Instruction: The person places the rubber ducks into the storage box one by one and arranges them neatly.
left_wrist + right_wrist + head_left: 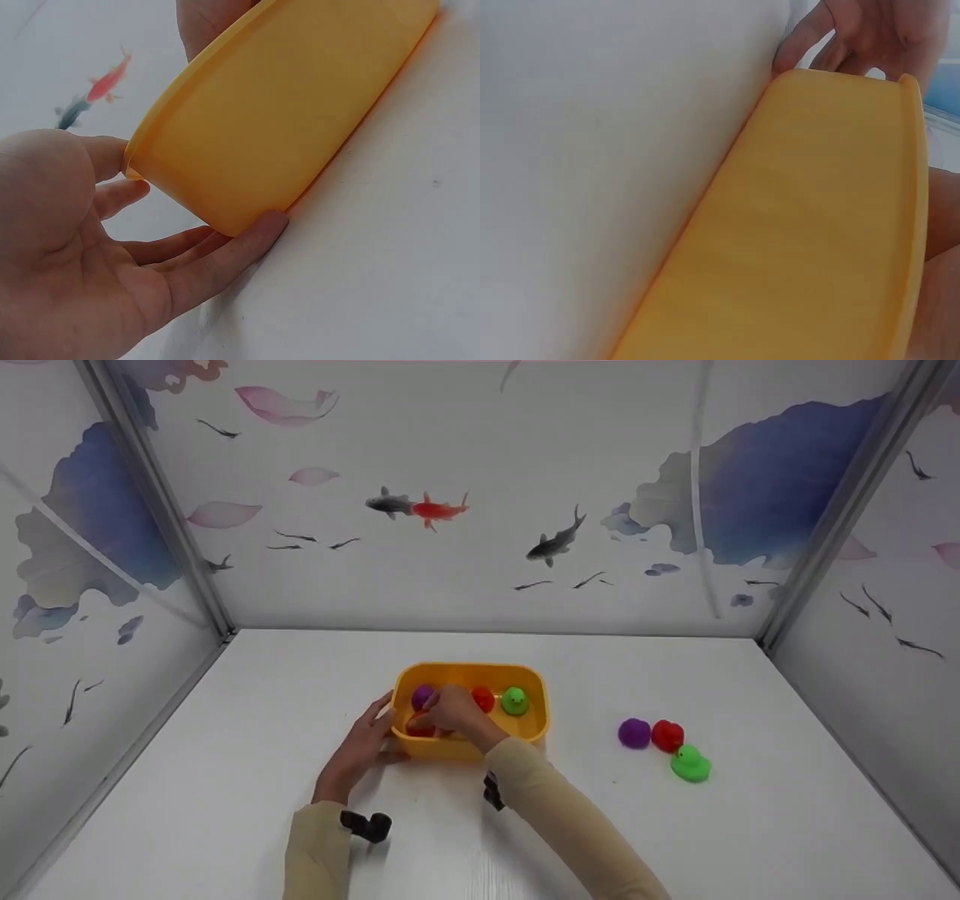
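A yellow plastic tub [471,748] stands on the white table with small rubber toys inside. My left hand [366,746] holds its left end; in the left wrist view the fingers [225,266] reach the rim and the lower corner of the tub wall. My right hand [456,709] reaches down into the tub, its fingers bent over a red toy [414,727] at the front left. Also in the tub are a purple toy [421,695], a second red toy [483,700] and a green duck [515,702]. The tub wall hides my right fingertips in the right wrist view.
To the right of the tub, a purple toy [634,733], a red toy [667,736] and a green duck [691,764] lie close together on the table [570,825]. Panels printed with fish [555,544] enclose the table at the back and both sides.
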A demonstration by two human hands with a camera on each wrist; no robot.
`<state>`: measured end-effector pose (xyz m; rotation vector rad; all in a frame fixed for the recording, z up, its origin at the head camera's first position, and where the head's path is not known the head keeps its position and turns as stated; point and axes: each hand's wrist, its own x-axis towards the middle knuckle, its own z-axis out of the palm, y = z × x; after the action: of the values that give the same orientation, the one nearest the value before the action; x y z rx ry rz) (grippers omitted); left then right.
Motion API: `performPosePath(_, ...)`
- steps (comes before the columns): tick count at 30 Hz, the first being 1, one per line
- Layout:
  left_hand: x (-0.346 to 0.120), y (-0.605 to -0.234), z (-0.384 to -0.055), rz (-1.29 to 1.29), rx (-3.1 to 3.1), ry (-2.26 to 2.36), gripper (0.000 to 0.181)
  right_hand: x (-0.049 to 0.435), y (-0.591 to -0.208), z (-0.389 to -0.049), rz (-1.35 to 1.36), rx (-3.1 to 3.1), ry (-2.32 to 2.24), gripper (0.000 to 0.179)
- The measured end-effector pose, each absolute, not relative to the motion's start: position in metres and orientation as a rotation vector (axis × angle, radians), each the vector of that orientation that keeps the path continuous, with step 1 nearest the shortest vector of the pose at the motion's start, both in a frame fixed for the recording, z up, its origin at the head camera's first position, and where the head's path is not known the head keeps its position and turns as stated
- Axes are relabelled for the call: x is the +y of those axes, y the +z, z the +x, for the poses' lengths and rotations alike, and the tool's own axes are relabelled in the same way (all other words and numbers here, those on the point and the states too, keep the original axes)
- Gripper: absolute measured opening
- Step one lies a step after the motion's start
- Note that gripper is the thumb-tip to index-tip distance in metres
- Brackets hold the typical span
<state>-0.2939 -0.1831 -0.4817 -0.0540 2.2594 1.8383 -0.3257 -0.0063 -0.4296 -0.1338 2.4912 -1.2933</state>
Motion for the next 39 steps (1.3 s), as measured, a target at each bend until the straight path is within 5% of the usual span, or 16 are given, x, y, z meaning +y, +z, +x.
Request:
performPosePath(11,-0.183,-0.482,-0.295,-0.131,2.253,1.82,0.059,0.028,-0.403,-0.321,-0.231,2.476,-1.304,0.047)
performPosePath(39,-0.179,-0.479,-0.293,-0.147,2.193,1.853,0.057,0.152,-0.393,-0.281,-0.291,2.426,-1.486,0.037)
